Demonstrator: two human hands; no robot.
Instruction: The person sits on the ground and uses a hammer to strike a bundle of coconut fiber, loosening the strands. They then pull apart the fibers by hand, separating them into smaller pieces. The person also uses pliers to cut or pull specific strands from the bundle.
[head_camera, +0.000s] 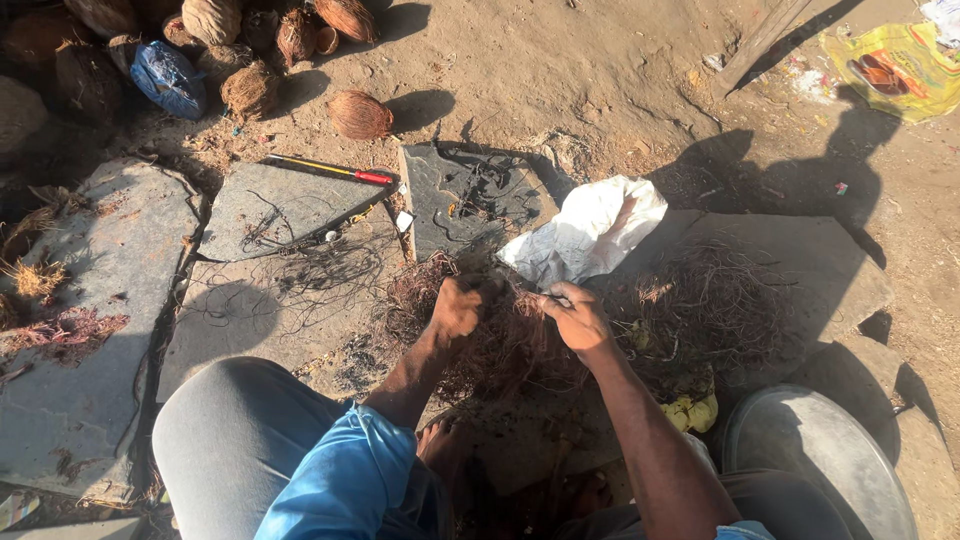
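I sit over stone slabs on the ground. A reddish-brown tangle of thin copper wire (500, 340) lies in front of me. My left hand (457, 307) is a fist closed on a clump of that wire. My right hand (577, 318) pinches wire strands a little to the right, with a thin dark tool or strand showing at its fingertips. More loose wire (715, 300) spreads over the slab to the right. Thin black wires (310, 270) lie scattered to the left.
A white plastic bag (590, 230) lies just beyond my hands. A red-handled tool (335, 170) rests on a slab. Coconut husks (360, 115) and a blue bag (168, 78) sit at the back left. A round metal pan (820, 450) is at my right knee, and a yellow bag (900, 65) lies far right.
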